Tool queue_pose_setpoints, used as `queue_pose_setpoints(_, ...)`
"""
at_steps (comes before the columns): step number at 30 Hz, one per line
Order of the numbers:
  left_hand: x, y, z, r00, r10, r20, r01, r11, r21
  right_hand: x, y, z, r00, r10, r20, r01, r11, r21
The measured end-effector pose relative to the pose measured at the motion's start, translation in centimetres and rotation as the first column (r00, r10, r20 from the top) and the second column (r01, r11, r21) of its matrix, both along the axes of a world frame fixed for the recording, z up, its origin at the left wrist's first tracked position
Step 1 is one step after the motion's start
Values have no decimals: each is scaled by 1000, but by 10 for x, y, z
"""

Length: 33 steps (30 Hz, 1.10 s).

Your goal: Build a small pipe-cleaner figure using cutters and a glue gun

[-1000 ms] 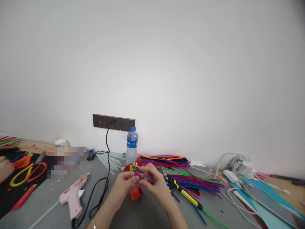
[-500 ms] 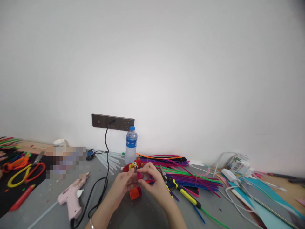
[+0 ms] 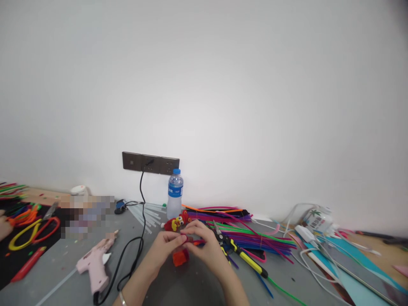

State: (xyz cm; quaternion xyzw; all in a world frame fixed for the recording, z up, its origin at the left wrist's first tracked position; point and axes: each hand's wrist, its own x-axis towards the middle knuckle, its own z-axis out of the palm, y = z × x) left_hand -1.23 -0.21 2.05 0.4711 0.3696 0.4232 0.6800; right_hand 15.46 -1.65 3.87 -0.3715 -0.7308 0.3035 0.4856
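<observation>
My left hand (image 3: 164,247) and my right hand (image 3: 207,248) meet low over the grey table (image 3: 188,284), fingers pinched together on a small pink and red pipe-cleaner piece (image 3: 191,240). Just below my hands lies an orange pipe-cleaner bundle (image 3: 180,257). A red and yellow pipe-cleaner figure with googly eyes (image 3: 176,222) lies just behind my fingers.
A pink glue gun (image 3: 95,265) with a black cord lies at the left. A water bottle (image 3: 175,194) stands below a wall socket strip (image 3: 150,163). Yellow-handled cutters (image 3: 242,253) and a heap of coloured pipe cleaners (image 3: 251,233) lie to the right. Cables and blue sheets are at far right. Another person's hand (image 3: 4,227) is at the left edge.
My hands have sunk a little toward the table and closed tighter on the small piece. The other person's hand at the left edge has shifted.
</observation>
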Motion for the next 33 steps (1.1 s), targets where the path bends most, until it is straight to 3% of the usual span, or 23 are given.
queue_pose_setpoints(8,-2,-2,5,992,-32,120,35,999,-21,3,1,-2,999,14,-41,-14,1000,-2)
queue_pose_setpoints(22,0,-1,3,1000,27,-9,-27,999,22,-1,-3,5,1000,28,2,-28,998,-49)
queue_pose_setpoints(28,0,-3,8,999,-12,32,11,1000,27,-4,-3,1,1000,30,-8,-30,1000,-7)
queue_pose_setpoints(33,6,-4,6,979,116,165,-111,993,-39,-9,-1,-4,994,-86,-61,88,995,44)
